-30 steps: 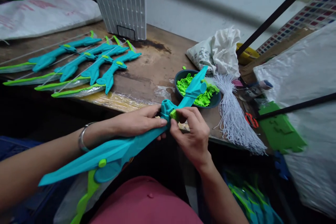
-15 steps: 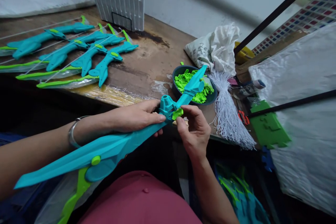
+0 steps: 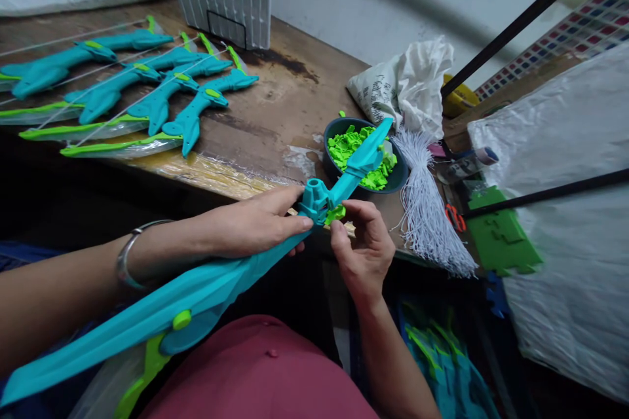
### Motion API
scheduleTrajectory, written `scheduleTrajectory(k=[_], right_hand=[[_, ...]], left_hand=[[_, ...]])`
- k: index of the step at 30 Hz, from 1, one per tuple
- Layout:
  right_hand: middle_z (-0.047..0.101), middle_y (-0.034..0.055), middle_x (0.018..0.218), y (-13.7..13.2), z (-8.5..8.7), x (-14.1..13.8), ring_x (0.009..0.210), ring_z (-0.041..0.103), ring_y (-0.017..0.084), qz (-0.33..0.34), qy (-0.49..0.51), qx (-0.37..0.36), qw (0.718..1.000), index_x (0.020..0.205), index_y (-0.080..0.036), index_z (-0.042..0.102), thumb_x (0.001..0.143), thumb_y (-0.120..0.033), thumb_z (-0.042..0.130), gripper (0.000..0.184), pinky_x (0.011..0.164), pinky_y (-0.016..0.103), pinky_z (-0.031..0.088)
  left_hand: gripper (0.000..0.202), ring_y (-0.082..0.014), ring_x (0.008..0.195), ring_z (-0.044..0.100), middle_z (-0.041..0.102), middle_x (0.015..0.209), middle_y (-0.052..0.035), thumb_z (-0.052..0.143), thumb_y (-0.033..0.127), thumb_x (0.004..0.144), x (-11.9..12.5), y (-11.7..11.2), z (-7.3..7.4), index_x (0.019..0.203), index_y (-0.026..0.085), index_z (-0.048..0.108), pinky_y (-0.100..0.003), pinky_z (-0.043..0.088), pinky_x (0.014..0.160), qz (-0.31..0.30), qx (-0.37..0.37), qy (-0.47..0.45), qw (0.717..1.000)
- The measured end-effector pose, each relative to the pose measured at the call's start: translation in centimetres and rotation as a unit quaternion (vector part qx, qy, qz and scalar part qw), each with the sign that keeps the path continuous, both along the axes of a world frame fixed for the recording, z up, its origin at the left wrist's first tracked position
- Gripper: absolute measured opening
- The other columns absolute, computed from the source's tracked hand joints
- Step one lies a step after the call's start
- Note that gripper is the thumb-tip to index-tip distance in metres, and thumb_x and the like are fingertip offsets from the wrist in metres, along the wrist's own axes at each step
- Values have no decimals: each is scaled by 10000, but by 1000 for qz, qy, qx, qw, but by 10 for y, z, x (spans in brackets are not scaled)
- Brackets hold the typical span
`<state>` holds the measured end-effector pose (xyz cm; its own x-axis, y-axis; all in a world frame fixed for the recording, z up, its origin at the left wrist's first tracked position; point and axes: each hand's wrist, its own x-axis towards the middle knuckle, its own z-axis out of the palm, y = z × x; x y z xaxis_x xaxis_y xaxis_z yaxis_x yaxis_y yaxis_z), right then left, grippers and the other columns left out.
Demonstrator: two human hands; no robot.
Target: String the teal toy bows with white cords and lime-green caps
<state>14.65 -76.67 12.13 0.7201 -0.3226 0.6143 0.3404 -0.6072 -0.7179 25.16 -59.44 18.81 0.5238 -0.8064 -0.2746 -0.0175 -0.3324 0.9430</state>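
A teal toy bow (image 3: 211, 281) slants across in front of me, its long end at lower left and its other end above a bowl. My left hand (image 3: 260, 219) is wrapped round its middle, with the thumb beside a raised hollow socket. Between the thumb and forefinger of my right hand (image 3: 366, 242) is a small lime-green plastic piece (image 3: 336, 214), held against the bow beside that socket. Whether the piece sits in the opening I cannot tell. A green limb in a clear bag (image 3: 147, 370) hangs from the bow's lower part.
A dark bowl (image 3: 330, 160) of green pieces stands on the workbench (image 3: 289, 91). Right of it lie a bundle of white cords (image 3: 427, 209), orange-handled scissors (image 3: 455, 217) and a green foam mat (image 3: 504, 236). Several teal bows (image 3: 201, 105) lie at left; more fill a bin (image 3: 445, 353) below.
The bow's lower-left end has swung down and outward a little. Both hands keep their hold, and the green piece stays at the socket with a slight turn.
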Motion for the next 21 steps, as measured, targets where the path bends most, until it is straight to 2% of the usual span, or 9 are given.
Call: scheduleTrajectory(k=[4,7,10,13,16,21], right_hand=[[610,30,983,2,1,0,847,616,159,-6,1,-26,1000,1139,-220,628,918,-188,637,223,764,326,544],[614,33,995,4,5,-1,852,619,160,-16,-9,-72,997,1146,-219,625,909,-159,642,245,772,333,559],[623,54,1044,8,9,-4,918,637,176,-22,-17,-137,990,1181,-222,631,905,-134,654,290,803,349,574],[626,68,1076,11,13,-7,972,646,193,-34,-23,-179,983,1226,-234,630,915,-122,655,332,824,367,586],[632,62,1073,14,15,-9,963,647,193,-45,-32,-190,980,1247,-247,625,916,-119,659,356,823,368,594],[632,48,1009,17,15,-12,912,639,189,-49,-50,-165,984,1213,-245,619,901,-124,683,341,794,359,601]], left_hand=[[261,-221,753,711,732,912,-44,576,329,874,0,1,-4,1098,200,611,-322,564,655,-3,-15,-40,999],[232,-209,742,682,711,927,-39,543,333,893,-3,1,-7,1078,207,604,-327,549,668,-8,-20,-81,997],[202,-234,892,656,691,1024,-56,521,329,899,-6,1,-10,1039,208,601,-383,549,832,-4,-35,-134,990],[180,-266,1051,612,678,1045,-57,528,318,895,-9,3,-12,1023,215,602,-439,493,1004,-5,-53,-161,985],[173,-269,1084,604,669,1067,-55,510,319,912,-12,5,-12,1034,221,584,-433,473,1025,-12,-55,-164,985],[233,-258,1087,595,645,1136,-62,502,352,938,-18,8,-12,1115,215,567,-392,452,1005,-13,-60,-173,983]])
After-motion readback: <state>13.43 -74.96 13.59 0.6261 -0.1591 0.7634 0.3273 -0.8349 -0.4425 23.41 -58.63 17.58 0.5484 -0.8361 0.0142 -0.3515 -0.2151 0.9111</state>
